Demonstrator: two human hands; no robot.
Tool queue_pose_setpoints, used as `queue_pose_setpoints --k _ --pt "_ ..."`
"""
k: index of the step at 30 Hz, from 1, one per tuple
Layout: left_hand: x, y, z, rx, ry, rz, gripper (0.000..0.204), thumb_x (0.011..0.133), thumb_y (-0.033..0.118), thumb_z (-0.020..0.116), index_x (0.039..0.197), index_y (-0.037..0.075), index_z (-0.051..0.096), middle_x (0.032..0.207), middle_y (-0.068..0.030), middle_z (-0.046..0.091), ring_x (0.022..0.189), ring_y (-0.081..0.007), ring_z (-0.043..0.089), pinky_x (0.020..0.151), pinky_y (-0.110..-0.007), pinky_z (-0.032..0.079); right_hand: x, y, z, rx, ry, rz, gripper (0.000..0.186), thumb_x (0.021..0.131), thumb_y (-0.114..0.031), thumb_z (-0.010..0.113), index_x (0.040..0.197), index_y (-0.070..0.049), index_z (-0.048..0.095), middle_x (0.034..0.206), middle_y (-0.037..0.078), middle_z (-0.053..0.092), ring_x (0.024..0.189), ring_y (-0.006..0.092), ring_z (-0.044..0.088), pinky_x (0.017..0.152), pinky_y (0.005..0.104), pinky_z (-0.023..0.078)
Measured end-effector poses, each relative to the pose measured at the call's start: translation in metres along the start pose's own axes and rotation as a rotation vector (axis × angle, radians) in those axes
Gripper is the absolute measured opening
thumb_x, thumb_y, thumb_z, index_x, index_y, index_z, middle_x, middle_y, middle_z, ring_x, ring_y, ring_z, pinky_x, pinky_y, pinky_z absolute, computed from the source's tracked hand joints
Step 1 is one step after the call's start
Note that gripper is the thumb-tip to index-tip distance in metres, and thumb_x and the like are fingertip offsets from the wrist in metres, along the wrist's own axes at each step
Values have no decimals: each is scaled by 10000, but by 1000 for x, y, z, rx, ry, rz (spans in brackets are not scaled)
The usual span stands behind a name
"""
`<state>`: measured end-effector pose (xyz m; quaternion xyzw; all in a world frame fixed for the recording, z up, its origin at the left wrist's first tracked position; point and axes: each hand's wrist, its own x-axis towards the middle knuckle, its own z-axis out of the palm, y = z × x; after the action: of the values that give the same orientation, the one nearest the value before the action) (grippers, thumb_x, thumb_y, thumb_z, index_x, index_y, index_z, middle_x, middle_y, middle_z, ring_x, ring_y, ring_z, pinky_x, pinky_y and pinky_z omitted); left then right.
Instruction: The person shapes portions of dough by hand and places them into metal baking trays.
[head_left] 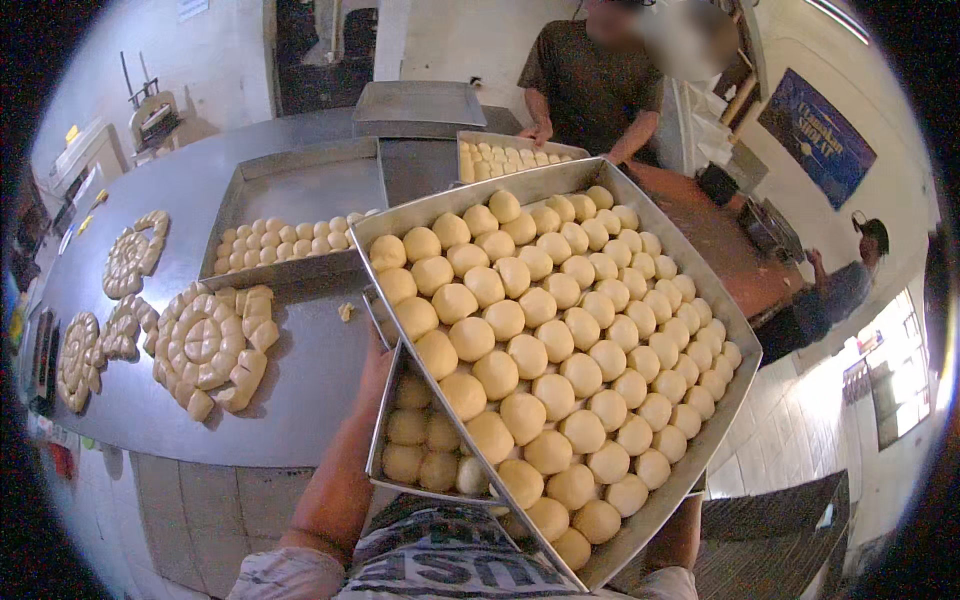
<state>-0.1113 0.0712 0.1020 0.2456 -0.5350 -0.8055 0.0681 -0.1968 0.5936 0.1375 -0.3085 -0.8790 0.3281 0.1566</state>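
A metal baking tray (735, 310) full of round dough balls (560, 335) is held up in front of me, tilted and turned askew. Beneath it, a second tray (378, 440) with more dough balls shows at the lower left. My left hand (377, 362) grips the trays at their left side, its fingers mostly hidden behind the metal. On the other side my right forearm (678, 535) reaches under the trays' near right edge, and the hand there is hidden.
Coiled and cut dough pieces (212, 345) lie on the metal table (310, 400) at left. Behind them stands a partly filled tray (300, 180). Across the table, a person (590, 90) handles another dough tray (515, 155). Another person (840, 285) is at the right, by a wooden table (690, 220).
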Motion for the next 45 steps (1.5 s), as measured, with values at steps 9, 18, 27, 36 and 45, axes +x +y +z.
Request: queue_pose_setpoints --k 9,18,27,36,45 --pt "-9 54 22 28 84 -102 617 796 76 639 1316 54 308 1217 -142 501 1080 -249 514 900 -346 439 -16 -18 -24 -34 24 67 391 816 -355 601 1049 -42 584 1009 133 604 889 296 575 774 411 462" --pt "43 -46 -26 845 198 59 565 725 238 672 1214 27 482 1065 -180 615 1026 -342 562 895 -421 416 -29 -21 -9 -9 59 33 408 808 -362 611 1062 -44 579 1028 140 601 907 311 574 785 422 461" --pt "170 -89 -49 685 145 335 507 772 339 633 1107 -34 555 1021 -228 617 975 -350 594 836 -392 455 -73 -20 47 76 116 -35 426 801 -369 620 1074 -45 574 1047 147 598 925 326 573 795 433 461" --pt "123 41 -9 49 -51 -28 403 878 328 530 1158 39 552 1028 -80 615 874 -205 580 802 -342 448 -95 -7 91 10 243 -44 445 793 -376 629 1087 -47 569 1067 154 595 943 341 572 806 444 461" --pt "-109 62 -114 151 -170 283 333 891 343 485 953 28 571 889 -55 585 771 -134 526 735 -278 421 -97 -12 116 -100 305 -19 465 785 -383 638 1100 -49 564 1086 161 592 962 355 571 817 455 460"
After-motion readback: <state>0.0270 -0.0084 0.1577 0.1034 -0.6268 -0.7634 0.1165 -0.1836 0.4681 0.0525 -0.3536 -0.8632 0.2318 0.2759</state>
